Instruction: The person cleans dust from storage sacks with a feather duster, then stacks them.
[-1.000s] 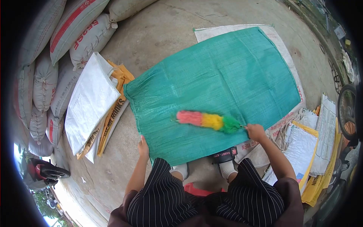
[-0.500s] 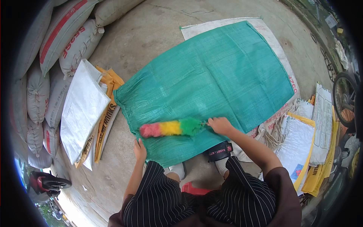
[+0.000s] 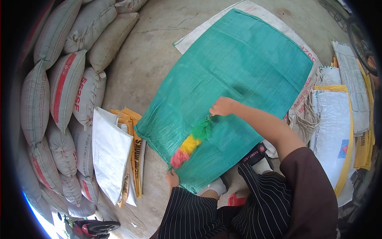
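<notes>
A green woven sack (image 3: 254,55) lies spread flat in front of me. My right hand (image 3: 223,106) is closed round the thin handle of a fluffy duster, raised over the sack's middle. The duster (image 3: 190,145) has green, yellow and pink bands and slants down to the near left, its pink tip at the sack's near edge. At that edge my left hand (image 3: 172,179) pinches the sack's rim, just below the pink tip. Beneath the green sack, a white printed sack (image 3: 187,42) sticks out along the far and right sides.
Filled sacks (image 3: 63,87) are stacked along the left. Folded white sacks (image 3: 111,155) and yellow ones (image 3: 137,159) lean beside the stack. More folded sacks (image 3: 332,131) lie at the right. A wheel (image 3: 358,44) stands at the far right, and a motorbike (image 3: 93,229) at the lower left.
My right hand has moved away from me over the sack, and the duster has swung from nearly level to a diagonal. My left hand remains at the near edge. The view has shifted.
</notes>
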The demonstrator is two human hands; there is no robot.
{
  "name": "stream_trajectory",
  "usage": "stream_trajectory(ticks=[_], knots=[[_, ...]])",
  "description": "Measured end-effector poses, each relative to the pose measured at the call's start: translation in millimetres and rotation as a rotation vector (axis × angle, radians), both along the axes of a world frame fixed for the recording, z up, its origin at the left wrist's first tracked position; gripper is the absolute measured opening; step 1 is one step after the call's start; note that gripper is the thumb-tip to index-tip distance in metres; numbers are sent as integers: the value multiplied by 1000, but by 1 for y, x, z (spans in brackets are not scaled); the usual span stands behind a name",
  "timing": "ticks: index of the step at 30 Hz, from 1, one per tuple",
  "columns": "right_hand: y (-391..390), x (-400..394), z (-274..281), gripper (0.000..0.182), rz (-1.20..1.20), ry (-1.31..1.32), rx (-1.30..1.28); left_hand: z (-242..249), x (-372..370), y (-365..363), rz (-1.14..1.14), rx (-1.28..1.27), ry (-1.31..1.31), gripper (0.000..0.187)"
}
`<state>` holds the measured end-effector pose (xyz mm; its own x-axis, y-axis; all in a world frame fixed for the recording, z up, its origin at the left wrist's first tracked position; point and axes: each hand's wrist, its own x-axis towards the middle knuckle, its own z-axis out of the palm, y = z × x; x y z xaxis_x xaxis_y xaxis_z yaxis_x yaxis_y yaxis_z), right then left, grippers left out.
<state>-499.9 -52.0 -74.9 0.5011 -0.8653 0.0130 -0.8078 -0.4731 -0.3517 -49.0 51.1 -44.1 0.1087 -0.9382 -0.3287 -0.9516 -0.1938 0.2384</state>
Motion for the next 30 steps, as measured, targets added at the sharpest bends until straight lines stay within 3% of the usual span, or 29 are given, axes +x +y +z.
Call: stream_trajectory(ticks=[1,3,5,6,9,12,16,18,21,24,25,26,28,30], knots=[[-10,-9,-3,24,57,22,-10,-3,3,3,-19,8,-65,24],[-25,-43,4,21,-243,67,12,-8,5,10,-10,-24,-78,24],[-23,-89,3,17,-677,37,-90,-14,17,17,-15,-108,-134,22],[-22,-111,7,18,-966,72,42,-12,22,18,-19,-113,-138,22],[0,-164,11,30,-1686,-291,83,4,36,23,59,-58,-278,24],[29,-181,-2,32,-1646,-342,66,19,49,22,251,-82,-473,29],[92,-121,1,27,-758,-110,25,10,78,25,318,-45,-451,29],[112,-93,23,25,-288,52,258,4,86,28,298,-22,-418,29],[124,-116,16,24,-218,138,204,2,93,29,268,-2,-387,30],[123,-210,-1,25,-813,103,-69,1,94,31,262,14,-366,30],[125,-235,13,26,-1162,155,10,0,94,30,263,19,-360,30],[127,-255,25,31,-1450,98,3,-2,94,29,272,20,-353,31],[128,-307,-13,35,-1921,-103,-99,-5,97,28,299,26,-349,31],[127,-303,17,37,-1940,-155,-147,-7,100,30,318,45,-343,31]])
